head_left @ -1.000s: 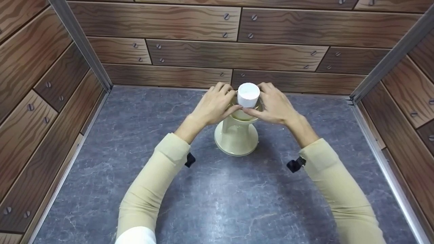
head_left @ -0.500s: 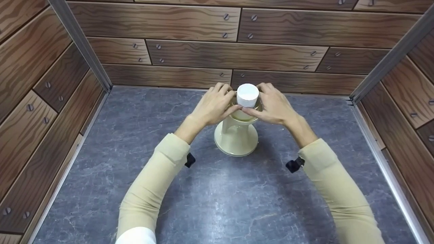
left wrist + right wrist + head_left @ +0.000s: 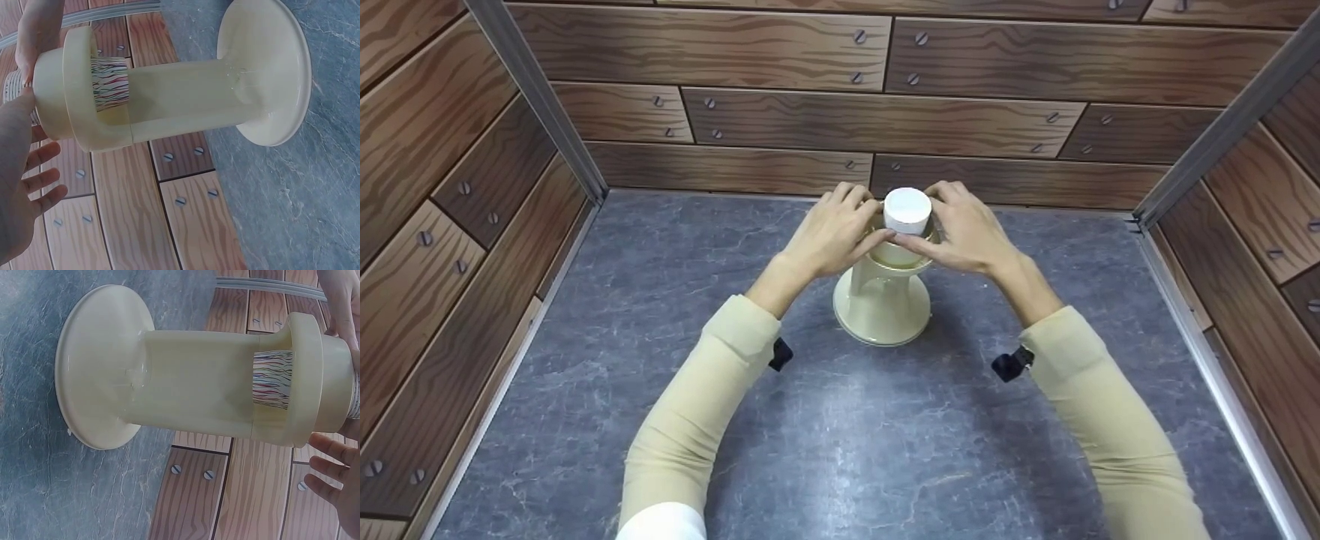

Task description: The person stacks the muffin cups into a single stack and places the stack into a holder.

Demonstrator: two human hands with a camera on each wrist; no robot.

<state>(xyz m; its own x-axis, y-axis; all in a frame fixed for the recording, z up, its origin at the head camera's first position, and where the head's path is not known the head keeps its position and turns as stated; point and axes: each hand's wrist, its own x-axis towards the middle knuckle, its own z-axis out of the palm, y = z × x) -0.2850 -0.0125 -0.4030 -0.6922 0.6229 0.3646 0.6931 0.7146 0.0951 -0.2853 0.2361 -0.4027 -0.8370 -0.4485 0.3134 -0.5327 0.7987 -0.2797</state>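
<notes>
A cream stand [image 3: 885, 307] with a round foot and upright column stands on the floor. Its wide collar [image 3: 49, 93] carries a white ribbed stack [image 3: 907, 211] that looks like nested paper cups, poking out of the top. Below the collar, a white section with coloured wavy lines [image 3: 273, 379] shows in an opening. My left hand [image 3: 832, 232] and right hand [image 3: 971, 232] ring the stack from both sides at the collar's top edge, thumb tips meeting in front. In the wrist views the other fingers [image 3: 42, 183] spread away from the collar.
The grey marbled floor [image 3: 840, 442] is bounded by wood-pattern walls [image 3: 795, 112] behind and on both sides. Metal edge strips [image 3: 1222, 405] run along the corners. A small black camera [image 3: 1011, 365] sits at the right wrist.
The white stack has sunk slightly between my hands, so less of it stands above the thumbs. The hands and the stand have hardly moved.
</notes>
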